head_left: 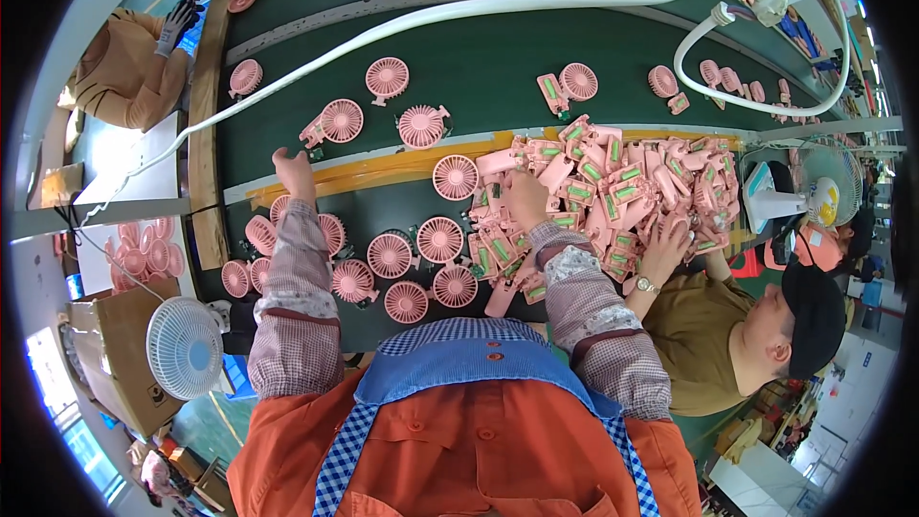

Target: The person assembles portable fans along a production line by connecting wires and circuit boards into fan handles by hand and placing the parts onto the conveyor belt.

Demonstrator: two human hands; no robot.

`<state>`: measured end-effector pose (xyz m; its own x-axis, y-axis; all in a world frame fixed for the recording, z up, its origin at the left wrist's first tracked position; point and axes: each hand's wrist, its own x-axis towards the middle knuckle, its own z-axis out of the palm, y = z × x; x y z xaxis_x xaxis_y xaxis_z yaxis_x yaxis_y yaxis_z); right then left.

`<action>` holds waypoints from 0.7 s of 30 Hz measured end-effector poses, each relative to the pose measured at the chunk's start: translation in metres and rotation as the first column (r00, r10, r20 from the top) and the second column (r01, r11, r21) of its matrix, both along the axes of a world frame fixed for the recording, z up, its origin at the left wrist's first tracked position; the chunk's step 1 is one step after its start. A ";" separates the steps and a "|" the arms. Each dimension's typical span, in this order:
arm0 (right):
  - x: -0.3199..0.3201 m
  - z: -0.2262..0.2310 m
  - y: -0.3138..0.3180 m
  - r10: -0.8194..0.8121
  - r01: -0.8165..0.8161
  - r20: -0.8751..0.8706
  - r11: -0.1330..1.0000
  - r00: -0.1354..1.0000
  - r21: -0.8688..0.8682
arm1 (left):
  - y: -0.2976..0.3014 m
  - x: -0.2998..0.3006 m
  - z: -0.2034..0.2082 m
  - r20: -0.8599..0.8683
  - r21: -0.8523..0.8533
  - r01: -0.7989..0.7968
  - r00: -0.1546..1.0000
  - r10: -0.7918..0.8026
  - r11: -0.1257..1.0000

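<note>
My left hand [294,175] is over the yellow-taped strip on the near side of the green belt, its thumb and forefinger apart and nothing visible between them. Just beyond it lies a pink handheld fan [342,121] with its handle part beside it. My right hand [526,199] is closed among a heap of pink fan handles [593,215], many showing green inserts; what its fingers grip is hidden. Left of the heap, several round pink fan heads [391,255] lie on the dark near surface, one fan head [455,177] closest to my right hand.
A co-worker's hand [667,251] touches the heap's right side. Further pink fans [387,80] lie on the green belt [479,57]. A white cable [431,14] arches above it. A white desk fan [187,347] stands at left, another [831,187] at right. Another person sits far left.
</note>
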<state>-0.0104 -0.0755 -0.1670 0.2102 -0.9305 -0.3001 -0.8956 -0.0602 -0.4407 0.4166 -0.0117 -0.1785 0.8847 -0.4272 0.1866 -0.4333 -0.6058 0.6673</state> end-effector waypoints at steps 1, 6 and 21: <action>-0.005 0.001 0.002 0.000 0.000 -0.003 1.000 1.000 0.001 | 0.001 -0.009 0.006 -0.095 -0.038 0.000 0.995 -0.003 0.999; -0.015 0.015 0.016 0.228 -0.215 0.056 0.961 0.972 -0.176 | 0.009 -0.078 0.029 0.021 -0.220 0.325 0.944 -0.329 0.920; -0.019 0.031 0.040 0.330 -0.294 0.011 0.854 0.944 -0.429 | 0.013 -0.250 0.046 -0.007 -0.013 0.883 0.469 -0.883 0.469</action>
<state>-0.0297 -0.0352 -0.1358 0.5170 -0.8459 0.1305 -0.7611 -0.5242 -0.3820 0.1665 0.0009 -0.1328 0.0405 -0.9818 0.1856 -0.7283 0.0981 0.6782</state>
